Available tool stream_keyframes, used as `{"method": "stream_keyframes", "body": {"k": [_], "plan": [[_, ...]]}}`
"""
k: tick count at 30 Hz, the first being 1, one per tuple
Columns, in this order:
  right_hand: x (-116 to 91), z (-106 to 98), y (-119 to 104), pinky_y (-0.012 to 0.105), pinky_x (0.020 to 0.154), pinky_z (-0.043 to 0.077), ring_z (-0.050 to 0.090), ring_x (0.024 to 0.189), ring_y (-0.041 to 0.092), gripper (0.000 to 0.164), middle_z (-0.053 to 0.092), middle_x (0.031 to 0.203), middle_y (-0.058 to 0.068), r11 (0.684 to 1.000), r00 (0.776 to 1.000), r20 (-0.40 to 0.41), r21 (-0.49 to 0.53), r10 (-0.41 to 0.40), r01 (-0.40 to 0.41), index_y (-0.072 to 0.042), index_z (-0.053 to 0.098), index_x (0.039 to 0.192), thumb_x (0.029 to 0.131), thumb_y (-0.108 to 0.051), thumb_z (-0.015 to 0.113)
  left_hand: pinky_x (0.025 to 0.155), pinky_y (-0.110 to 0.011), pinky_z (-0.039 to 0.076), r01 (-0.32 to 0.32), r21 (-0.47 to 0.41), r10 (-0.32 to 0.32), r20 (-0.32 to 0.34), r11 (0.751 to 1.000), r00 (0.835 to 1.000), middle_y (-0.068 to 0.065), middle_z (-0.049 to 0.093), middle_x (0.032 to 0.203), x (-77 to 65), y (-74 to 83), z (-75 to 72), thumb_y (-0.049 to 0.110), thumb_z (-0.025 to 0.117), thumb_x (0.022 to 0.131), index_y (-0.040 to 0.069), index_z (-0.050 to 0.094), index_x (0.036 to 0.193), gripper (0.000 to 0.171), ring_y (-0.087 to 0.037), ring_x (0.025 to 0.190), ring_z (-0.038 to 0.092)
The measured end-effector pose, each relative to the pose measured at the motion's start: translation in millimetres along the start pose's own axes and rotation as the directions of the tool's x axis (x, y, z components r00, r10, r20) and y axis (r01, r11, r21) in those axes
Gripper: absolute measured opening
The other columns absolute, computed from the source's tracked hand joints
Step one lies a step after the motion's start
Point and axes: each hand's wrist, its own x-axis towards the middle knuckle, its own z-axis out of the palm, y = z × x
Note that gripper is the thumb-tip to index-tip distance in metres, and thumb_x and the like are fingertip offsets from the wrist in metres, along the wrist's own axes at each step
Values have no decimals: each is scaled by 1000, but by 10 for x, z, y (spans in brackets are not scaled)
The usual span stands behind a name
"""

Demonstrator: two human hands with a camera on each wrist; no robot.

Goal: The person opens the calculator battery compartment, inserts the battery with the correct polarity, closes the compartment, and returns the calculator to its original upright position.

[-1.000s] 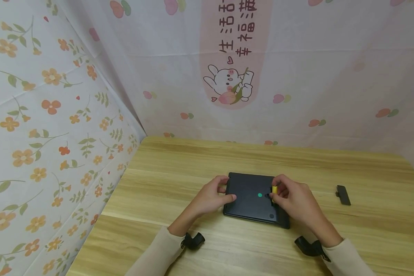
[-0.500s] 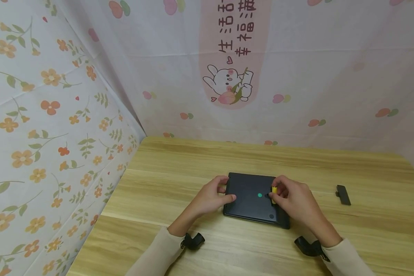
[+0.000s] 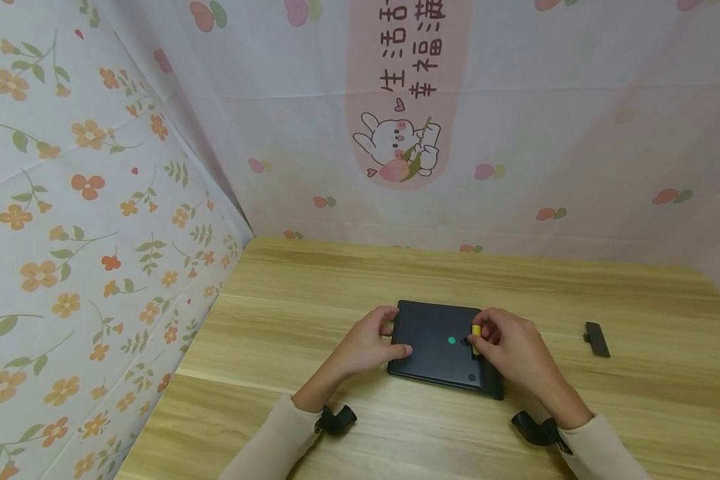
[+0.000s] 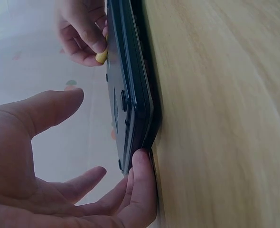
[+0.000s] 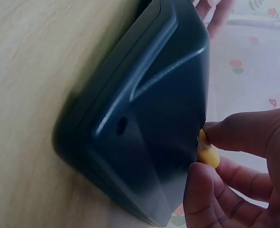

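A black calculator-like device [image 3: 429, 343] lies back side up on the table, with a green dot and a battery slot near its right side. At the slot, my right hand [image 3: 519, 347] pinches a yellow battery [image 3: 477, 331] between thumb and fingers. The right wrist view shows the battery's rounded yellow end [image 5: 209, 157] standing out from the device's back; its other end is hidden. My left hand [image 3: 363, 343] rests its fingertips against the device's left edge. In the left wrist view its thumb [image 4: 59, 107] stands apart from the back surface.
A small black battery cover [image 3: 597, 340] lies on the wooden table [image 3: 312, 280], right of the right hand. Patterned cloth [image 3: 264, 120] hangs behind and to the left of the table. Each wrist wears a black camera mount.
The right hand and the battery have shifted very slightly down in the head view. The left hand and the device have barely moved.
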Motion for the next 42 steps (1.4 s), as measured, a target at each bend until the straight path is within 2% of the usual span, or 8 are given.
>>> {"method": "stream_keyframes", "body": {"k": [9,13,17,22,26,31,38,42], "plan": [[0,-34,-3,30,64,51,59,73,10,22,61,85,-5,1000,999,49,4,9,-9,-6,74,108,92,-8,89,104,-50,55,-30,83,29,18,996,999,-13,51,161,-16,36,40,28,92,88,6,47,164,90,-31,133,62],[6,-96,14,30,66,54,62,77,10,25,64,90,-5,1000,996,93,17,-14,13,-4,75,113,93,-8,89,109,-51,51,-59,162,53,37,985,998,-15,45,163,-47,64,65,30,93,86,8,46,165,94,-33,138,57],[12,-189,60,31,69,57,65,85,12,38,69,107,0,997,988,139,20,-71,69,-3,74,126,93,-12,90,114,-56,47,-67,241,58,47,968,997,-14,42,166,-76,106,92,31,95,84,12,46,166,97,-37,146,49],[21,-296,116,33,72,58,67,95,18,58,66,129,6,983,966,189,-10,-179,184,-5,69,138,88,-18,95,114,-57,48,-57,288,45,50,956,998,-13,39,168,-97,139,122,30,97,83,15,45,167,99,-38,149,45],[18,-347,119,45,82,59,68,107,26,71,63,138,10,971,946,237,-42,-220,237,-5,66,144,84,-27,99,113,-55,48,-56,322,42,50,945,998,-13,36,170,-109,141,144,30,99,83,16,45,167,101,-38,149,44],[-6,-377,88,57,94,58,64,124,34,84,58,144,10,974,932,308,-54,-192,219,-4,63,149,81,-36,101,113,-54,48,-64,352,47,55,934,997,-14,34,172,-124,152,161,29,100,81,17,45,167,103,-39,150,42],[-23,-365,45,53,90,59,61,125,35,109,55,147,14,984,921,372,-83,-114,155,0,56,155,72,-52,103,112,-54,49,-61,359,45,51,932,998,-16,32,173,-132,163,170,25,101,82,16,46,166,101,-39,151,41],[-37,-339,47,51,87,59,61,126,36,113,54,149,17,982,922,372,-106,-109,159,2,55,155,69,-54,104,112,-54,49,-65,357,50,51,932,997,-16,32,172,-131,154,172,23,101,82,16,46,166,101,-39,150,41]]}}
